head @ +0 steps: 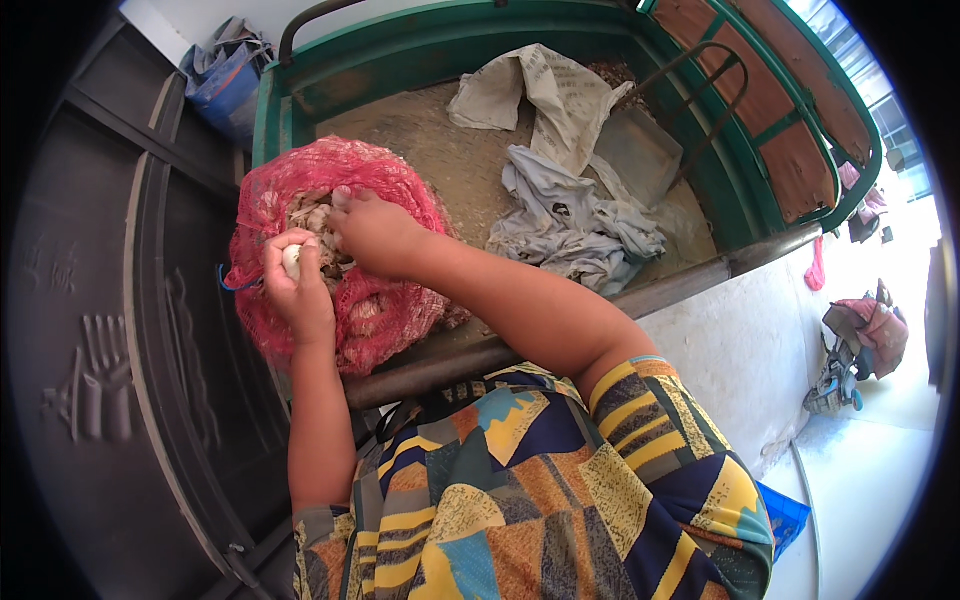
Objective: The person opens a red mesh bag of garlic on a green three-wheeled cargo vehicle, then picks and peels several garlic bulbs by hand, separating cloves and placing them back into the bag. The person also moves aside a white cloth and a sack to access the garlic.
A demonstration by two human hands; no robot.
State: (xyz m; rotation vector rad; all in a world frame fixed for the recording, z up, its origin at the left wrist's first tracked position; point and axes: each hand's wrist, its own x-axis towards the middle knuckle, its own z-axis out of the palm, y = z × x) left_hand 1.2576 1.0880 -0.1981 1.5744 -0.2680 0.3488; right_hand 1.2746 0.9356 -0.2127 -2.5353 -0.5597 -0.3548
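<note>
A red mesh sack (262, 187) of garlic stands at the near left corner of a green cart bed, its mouth rolled open. Over that mouth, my left hand (291, 274) holds a pale garlic bulb (292, 261) between thumb and fingers. My right hand (375, 232) reaches into the opening, with a whitish piece at its fingertips that is too blurred to name. Loose garlic and papery skins (307, 214) show between the two hands. More bulbs press against the netting at the near side of the sack.
The cart bed (405, 124) holds a woven plastic sack (559, 94), a crumpled grey cloth (562, 214) and a shallow metal tray (641, 154). A dark metal door (75, 300) rises close on the left. A stroller (836, 382) and a blue crate (782, 517) stand at right.
</note>
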